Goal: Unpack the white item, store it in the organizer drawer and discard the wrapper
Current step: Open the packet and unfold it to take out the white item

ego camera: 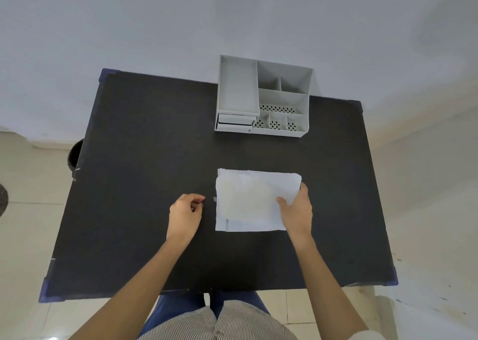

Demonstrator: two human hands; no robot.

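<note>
A flat white wrapper [248, 200] lies on the black table [144, 143], a little right of centre. My right hand [297, 210] grips its right edge, thumb on top. My left hand [185, 214] rests on the table just left of the wrapper, fingers curled and pinched together, apart from it. Whether it holds a small piece I cannot tell. A grey organizer [263, 96] stands at the far edge, with two small drawers [235, 122] at its front left, both closed. The white item itself is hidden inside the wrapper.
A dark round bin [76, 156] sits on the floor beyond the table's left edge. Blue tape marks the table corners [49, 291]. Tiled floor surrounds the table, and my lap is at the near edge.
</note>
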